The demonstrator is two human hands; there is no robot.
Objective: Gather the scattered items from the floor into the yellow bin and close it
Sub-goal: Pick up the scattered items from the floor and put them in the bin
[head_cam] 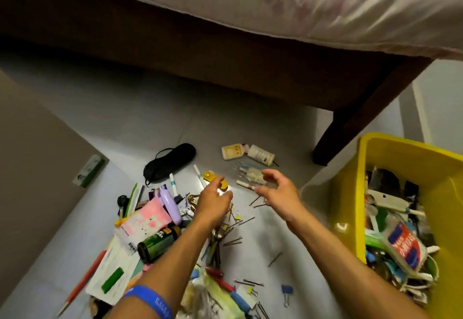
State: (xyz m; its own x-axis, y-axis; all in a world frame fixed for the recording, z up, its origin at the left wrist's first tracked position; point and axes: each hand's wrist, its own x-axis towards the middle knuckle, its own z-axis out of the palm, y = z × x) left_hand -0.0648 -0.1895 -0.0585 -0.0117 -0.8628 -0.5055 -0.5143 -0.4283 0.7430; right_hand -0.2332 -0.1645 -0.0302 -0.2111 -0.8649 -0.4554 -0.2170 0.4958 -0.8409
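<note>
Head view shows the yellow bin at the right on the floor, lidless and already heaped with packets and small odds and ends. Left of it lies the scattered pile: hairpins, a green bottle on its side, a pink packet, a purple tube, a black eye mask, two small white bottles farther off, and a blue binder clip nearer the camera. Both hands hover over the pile, apart from each other, fingers loosely spread and holding nothing: left hand above the hairpins, right hand over a clear packet. A blue wristband circles the left wrist. Beyond stands a dark bed frame under pale bedding.
</note>
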